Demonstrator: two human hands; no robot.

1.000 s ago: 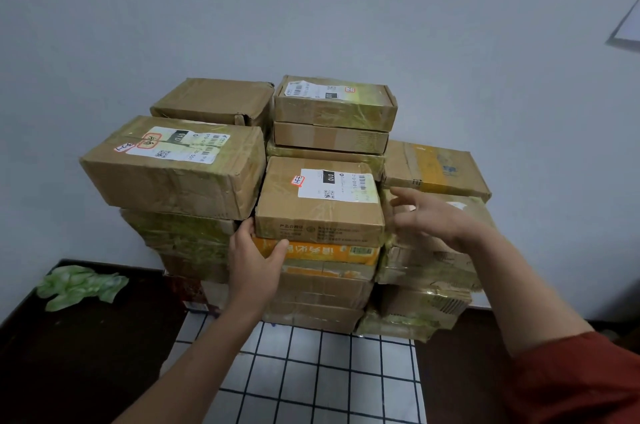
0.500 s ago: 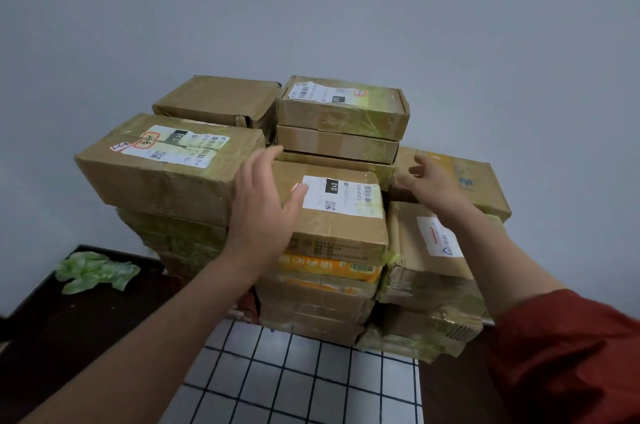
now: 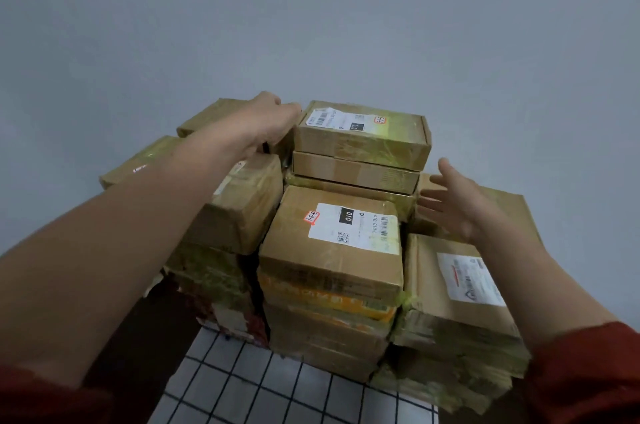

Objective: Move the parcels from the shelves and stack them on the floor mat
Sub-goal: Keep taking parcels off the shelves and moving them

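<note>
Several brown cardboard parcels stand stacked on a white floor mat with a black grid [image 3: 277,392], against a grey wall. The top parcel [image 3: 363,136] carries a white label and lies on two thinner boxes [image 3: 353,171]. My left hand [image 3: 273,122] reaches over the left pile and touches the top parcel's left side; its fingertips are hidden behind the box edge. My right hand [image 3: 450,202] hovers with fingers spread just right of those boxes, holding nothing. In front sits a labelled parcel [image 3: 339,236].
A large parcel [image 3: 239,209] lies under my left forearm. Another labelled parcel [image 3: 460,288] sits under my right forearm, and a flat one [image 3: 512,212] lies behind my right hand. Dark floor borders the mat on both sides.
Both hands have risen from the front labelled parcel toward the top box. The left now reaches its left side, the right its right side. The view has moved closer and higher.
</note>
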